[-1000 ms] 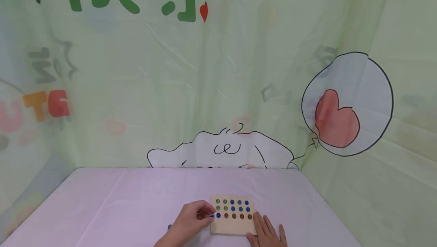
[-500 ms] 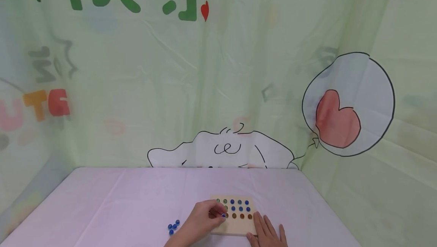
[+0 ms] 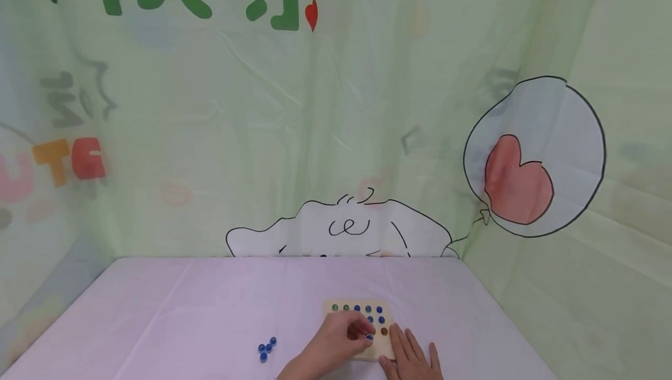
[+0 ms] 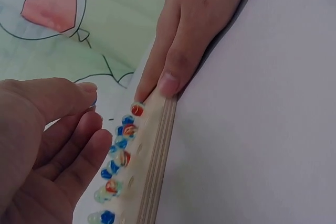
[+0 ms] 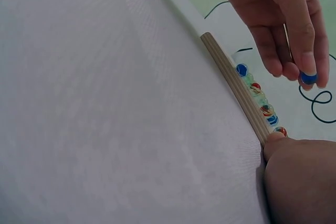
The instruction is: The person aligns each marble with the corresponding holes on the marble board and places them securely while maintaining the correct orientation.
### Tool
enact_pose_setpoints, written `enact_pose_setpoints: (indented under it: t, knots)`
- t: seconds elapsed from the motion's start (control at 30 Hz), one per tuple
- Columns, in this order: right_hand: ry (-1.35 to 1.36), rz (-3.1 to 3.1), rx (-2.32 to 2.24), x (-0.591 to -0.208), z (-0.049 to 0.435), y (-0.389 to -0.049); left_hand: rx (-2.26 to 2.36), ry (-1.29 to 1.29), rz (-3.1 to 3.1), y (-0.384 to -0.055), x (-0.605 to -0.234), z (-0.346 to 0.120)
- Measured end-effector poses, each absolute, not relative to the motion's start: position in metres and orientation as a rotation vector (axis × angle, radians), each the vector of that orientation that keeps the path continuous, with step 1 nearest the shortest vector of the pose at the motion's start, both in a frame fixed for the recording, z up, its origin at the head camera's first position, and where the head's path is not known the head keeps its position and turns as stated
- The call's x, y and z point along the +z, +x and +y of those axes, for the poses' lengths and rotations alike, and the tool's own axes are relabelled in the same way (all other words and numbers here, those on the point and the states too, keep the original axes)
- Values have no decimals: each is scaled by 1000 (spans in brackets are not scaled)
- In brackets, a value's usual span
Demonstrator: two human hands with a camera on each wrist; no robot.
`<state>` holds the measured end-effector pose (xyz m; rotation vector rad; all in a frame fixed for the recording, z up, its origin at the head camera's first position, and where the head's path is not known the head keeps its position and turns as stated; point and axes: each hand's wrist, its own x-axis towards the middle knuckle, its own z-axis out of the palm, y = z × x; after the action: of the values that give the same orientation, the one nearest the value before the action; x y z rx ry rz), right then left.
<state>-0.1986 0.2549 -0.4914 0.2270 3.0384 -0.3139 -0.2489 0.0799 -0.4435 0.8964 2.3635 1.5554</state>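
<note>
Table [image 3: 184, 316]: 1 marble [image 3: 370, 337] in left hand [image 3: 334, 338]

Head cam looks fwd/down from afar; L/R wrist cams, close, opp. sides, share board [image 4: 151, 156].

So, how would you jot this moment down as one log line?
left hand: pinching blue marble over wooden board | right hand: touching the board's right side | loose blue marbles: on table, left of board
</note>
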Motion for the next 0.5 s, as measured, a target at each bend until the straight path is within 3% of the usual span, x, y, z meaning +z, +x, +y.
enact_pose_setpoints:
  t: [0.27,0.5]
  knots:
    - [214,3059,-309,-490,255,-197,1540,985,2383,-249,-446,97]
    - [223,3063,-303,-491,254,-198,1493,906,2445,-249,-449,109]
